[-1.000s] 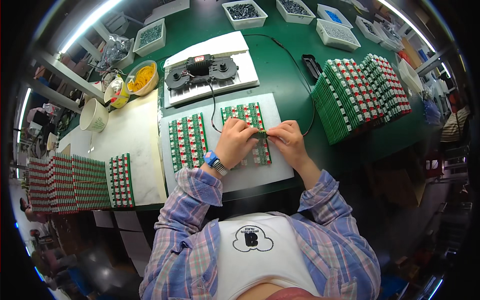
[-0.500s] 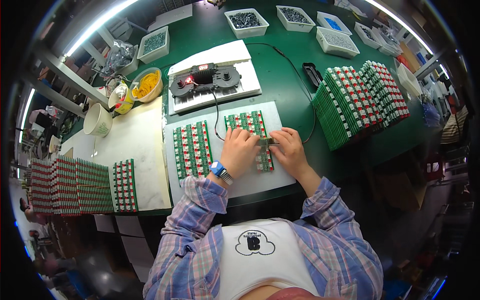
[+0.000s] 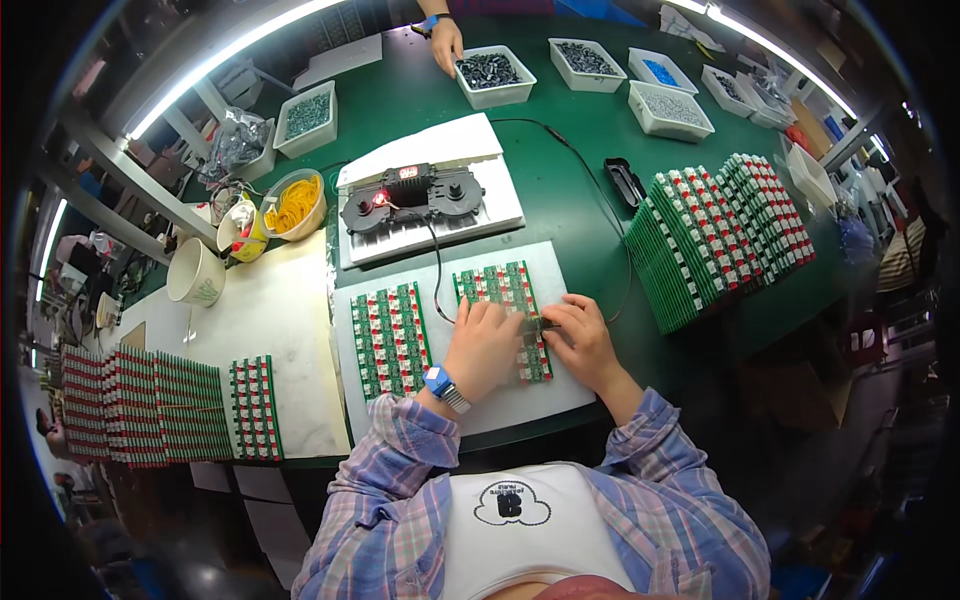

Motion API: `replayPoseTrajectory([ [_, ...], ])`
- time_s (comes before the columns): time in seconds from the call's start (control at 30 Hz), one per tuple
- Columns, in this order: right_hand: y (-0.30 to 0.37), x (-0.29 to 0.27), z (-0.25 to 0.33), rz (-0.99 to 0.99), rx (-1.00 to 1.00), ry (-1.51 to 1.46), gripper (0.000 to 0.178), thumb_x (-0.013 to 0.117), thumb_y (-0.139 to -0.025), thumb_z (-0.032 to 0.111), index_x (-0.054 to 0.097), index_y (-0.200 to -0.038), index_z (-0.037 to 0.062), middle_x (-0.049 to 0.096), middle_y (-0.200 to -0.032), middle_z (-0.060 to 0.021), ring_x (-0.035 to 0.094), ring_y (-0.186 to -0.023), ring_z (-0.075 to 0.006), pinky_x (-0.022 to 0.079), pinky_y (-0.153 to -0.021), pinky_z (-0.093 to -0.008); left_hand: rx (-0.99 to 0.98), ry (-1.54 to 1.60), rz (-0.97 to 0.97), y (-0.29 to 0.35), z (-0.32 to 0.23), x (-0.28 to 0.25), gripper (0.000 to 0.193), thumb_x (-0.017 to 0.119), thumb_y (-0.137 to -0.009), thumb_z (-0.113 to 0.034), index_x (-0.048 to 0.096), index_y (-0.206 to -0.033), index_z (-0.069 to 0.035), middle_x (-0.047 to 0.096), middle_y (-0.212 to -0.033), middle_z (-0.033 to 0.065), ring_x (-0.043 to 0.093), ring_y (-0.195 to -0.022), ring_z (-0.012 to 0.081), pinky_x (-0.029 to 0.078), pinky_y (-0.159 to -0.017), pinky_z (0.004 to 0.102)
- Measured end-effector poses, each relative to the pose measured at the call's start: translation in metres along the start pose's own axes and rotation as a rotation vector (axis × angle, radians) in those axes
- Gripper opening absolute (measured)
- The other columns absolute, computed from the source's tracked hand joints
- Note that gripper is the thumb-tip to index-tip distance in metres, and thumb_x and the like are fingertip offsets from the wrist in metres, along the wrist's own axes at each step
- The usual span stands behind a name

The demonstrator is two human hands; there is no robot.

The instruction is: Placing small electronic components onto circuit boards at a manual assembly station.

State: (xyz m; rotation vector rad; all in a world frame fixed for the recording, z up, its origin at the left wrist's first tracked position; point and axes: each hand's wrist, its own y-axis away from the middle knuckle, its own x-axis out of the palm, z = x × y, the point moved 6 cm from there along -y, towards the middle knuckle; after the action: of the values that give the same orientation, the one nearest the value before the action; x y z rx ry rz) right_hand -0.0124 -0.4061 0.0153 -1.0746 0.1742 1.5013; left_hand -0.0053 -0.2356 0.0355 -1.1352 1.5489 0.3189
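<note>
Two green circuit board panels lie on a white foam sheet (image 3: 560,390) in front of me. My left hand (image 3: 484,343), with a blue wristband, rests on the right panel (image 3: 497,288). My right hand (image 3: 580,338) is at that panel's right edge, its fingertips meeting the left hand's over a small dark part (image 3: 536,328). Whether either hand pinches the part I cannot tell. The left panel (image 3: 389,338) lies untouched beside them.
A black device with a red light (image 3: 407,192) sits on white foam behind, wired toward me. Stacked boards stand at right (image 3: 720,235) and far left (image 3: 140,405). Part bins (image 3: 492,78) line the back, where another person's hand (image 3: 445,42) reaches. Cups and a bowl (image 3: 292,204) stand at left.
Both hands have slid down the right panel toward me, staying together over it. The view has shifted slightly.
</note>
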Motion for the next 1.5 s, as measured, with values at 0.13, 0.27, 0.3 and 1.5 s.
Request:
replayPoseTrajectory([
  [0.13,0.0,-0.001,0.001,-0.004,0.003,-0.012,0.039,0.076,-0.08,0.01,0.068,-0.117,0.0106,0.068,-0.118,-0.0044,0.054,-0.12,-0.0331,0.045,-0.102,-0.0454,-0.013,0.003,0.014,0.002,0.0,0.001,0.038,0.073,-0.084,-0.018,0.065,-0.119,-0.01,0.057,-0.098,0.0077,0.055,-0.102,0.029,0.038,-0.105,0.0526],
  [0.27,0.0,-0.001,0.001,0.005,0.0,-0.016,0.039,0.077,-0.079,0.009,0.068,-0.117,0.0102,0.069,-0.117,-0.0046,0.055,-0.119,-0.0332,0.046,-0.101,-0.0452,-0.05,0.026,0.082,0.003,0.002,0.005,0.039,0.072,-0.083,-0.021,0.064,-0.119,-0.011,0.058,-0.105,0.0087,0.054,-0.111,0.031,0.036,-0.111,0.0573],
  [0.3,0.0,-0.001,0.001,0.004,0.0,-0.019,0.039,0.077,-0.078,0.009,0.068,-0.117,0.01,0.069,-0.117,-0.0046,0.055,-0.119,-0.0332,0.046,-0.101,-0.0452,-0.047,0.027,0.073,0.002,0.002,0.004,0.039,0.072,-0.083,-0.02,0.064,-0.12,-0.011,0.058,-0.103,0.0084,0.054,-0.109,0.0305,0.036,-0.11,0.0566],
  [1.5,-0.009,-0.007,0.008,-0.026,-0.089,0.056,0.028,0.077,-0.076,0.004,0.075,-0.102,0.0101,0.07,-0.105,-0.0019,0.058,-0.106,-0.029,0.049,-0.088,-0.0405,-0.045,0.056,-0.034,-0.006,0.003,0.002,0.028,0.077,-0.076,-0.015,0.07,-0.102,-0.009,0.057,-0.092,0.0082,0.054,-0.098,0.0304,0.039,-0.107,0.0512],
])
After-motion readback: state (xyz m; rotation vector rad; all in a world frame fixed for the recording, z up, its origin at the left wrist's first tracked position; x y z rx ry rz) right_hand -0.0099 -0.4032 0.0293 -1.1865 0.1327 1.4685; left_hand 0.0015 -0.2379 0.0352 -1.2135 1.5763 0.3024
